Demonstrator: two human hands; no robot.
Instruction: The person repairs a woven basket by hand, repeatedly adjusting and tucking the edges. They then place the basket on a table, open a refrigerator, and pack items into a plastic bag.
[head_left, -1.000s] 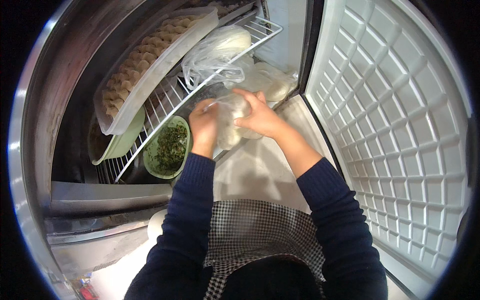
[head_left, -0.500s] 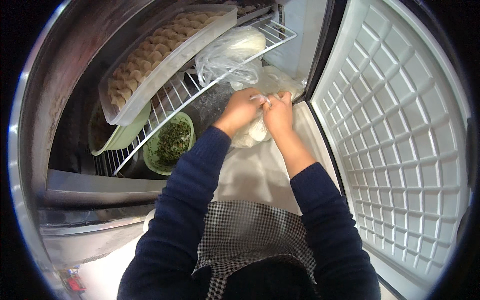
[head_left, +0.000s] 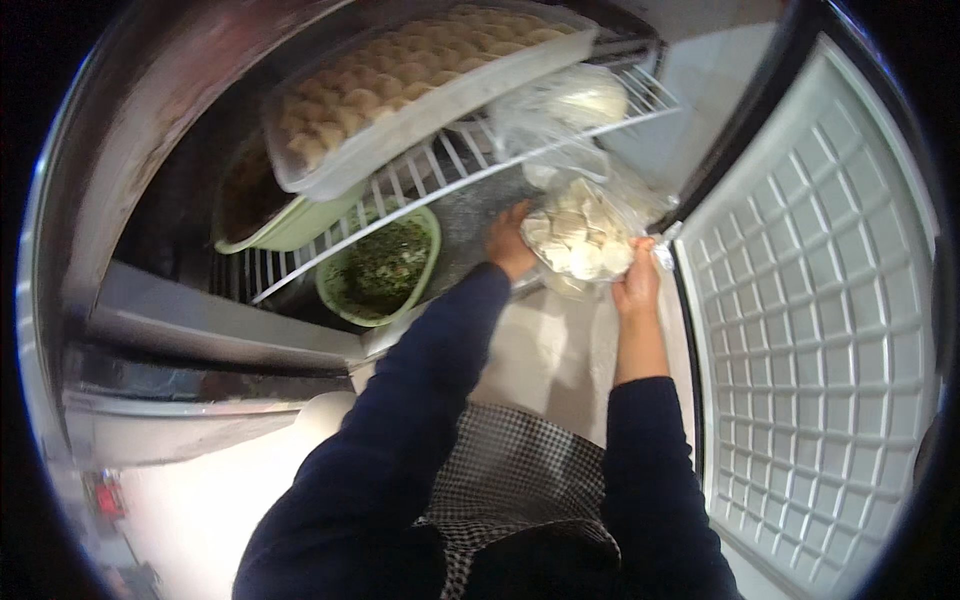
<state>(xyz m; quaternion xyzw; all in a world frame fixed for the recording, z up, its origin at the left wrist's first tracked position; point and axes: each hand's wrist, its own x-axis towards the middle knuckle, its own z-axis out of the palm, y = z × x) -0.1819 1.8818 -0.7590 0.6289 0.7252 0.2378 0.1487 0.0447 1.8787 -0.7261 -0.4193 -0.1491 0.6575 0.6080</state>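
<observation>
A clear plastic bag of pale, flat, chip-like pieces (head_left: 580, 235) is tilted up between my two hands in front of the open fridge. My right hand (head_left: 639, 280) is closed on the bag's gathered right end, and some crumpled plastic sticks out past the fingers. Against the bag's left side is my left hand (head_left: 510, 243), its visible fingers stretched toward the fridge. The bag partly hides this hand. Just left of it, under the wire shelf, stands a green bowl (head_left: 432, 250) of chopped dark greens (head_left: 375, 268).
On the wire shelf (head_left: 450, 185) sits a translucent tray (head_left: 440, 105) of dumplings in rows. Beside it lies another plastic bag with pale contents (head_left: 575, 105). A second green container (head_left: 290, 225) is under the tray's left end. The ribbed fridge door (head_left: 800, 300) stands open at right.
The bag has been raised and tilted, showing its pale pieces. My left hand has left the bag's gathered end for its left side. My right hand has moved right with that end. The view has shifted.
</observation>
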